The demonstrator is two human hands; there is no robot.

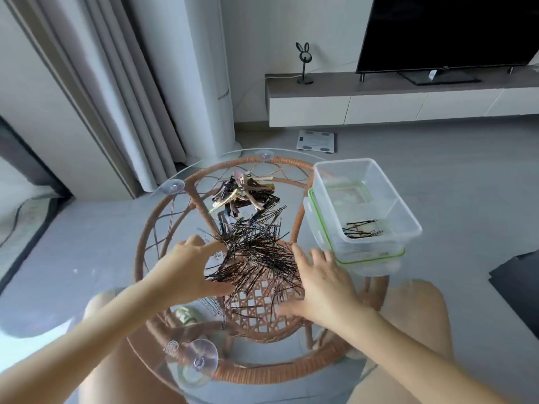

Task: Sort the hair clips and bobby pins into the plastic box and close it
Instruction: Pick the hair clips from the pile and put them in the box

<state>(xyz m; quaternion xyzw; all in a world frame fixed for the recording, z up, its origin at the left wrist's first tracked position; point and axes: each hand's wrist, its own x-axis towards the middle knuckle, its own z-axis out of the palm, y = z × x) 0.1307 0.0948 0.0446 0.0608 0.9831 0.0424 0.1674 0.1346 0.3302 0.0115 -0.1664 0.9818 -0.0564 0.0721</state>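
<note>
A big heap of black bobby pins (256, 249) lies on the round glass tabletop (163, 199). Behind it sits a pile of metal and dark hair clips (245, 193). My left hand (189, 272) presses against the heap's left side, fingers spread and curved around it. My right hand (320, 281) is spread flat against the heap's right side. A clear plastic box (408, 217) stands at the table's right, holding a few bobby pins (361, 228). It rests on its green-rimmed lid (376, 259).
The glass top sits on a woven rattan frame (262, 374) with clear suction cups (201, 357). A few silver pins (213, 307) lie near my left wrist. My knees show below the table. A scale (316, 140) lies on the floor beyond.
</note>
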